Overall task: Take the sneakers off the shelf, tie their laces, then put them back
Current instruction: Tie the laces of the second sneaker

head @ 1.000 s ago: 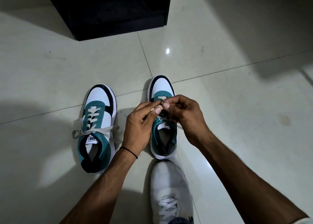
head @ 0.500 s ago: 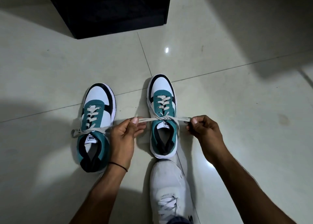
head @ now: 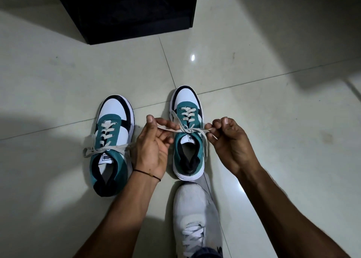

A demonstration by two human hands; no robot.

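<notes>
Two teal, white and black sneakers stand side by side on the tiled floor, toes pointing away from me. The left sneaker (head: 112,138) has its cream laces in a bow across the tongue. Over the right sneaker (head: 188,140), a knot sits in the lace (head: 188,130) at the top eyelets. My left hand (head: 154,146) pinches the left lace end, palm up. My right hand (head: 228,138) pinches the right lace end. Both ends run from the knot out to my fingers.
A black shelf unit (head: 127,9) stands on the floor beyond the sneakers. My own grey-white shoe (head: 195,216) rests right behind the right sneaker's heel. Pale glossy tiles (head: 273,111) surround everything.
My hands went from bunched together over the right sneaker to pulled apart sideways, drawing the lace tight. Since then they have risen slightly and turned, still pinching the ends.
</notes>
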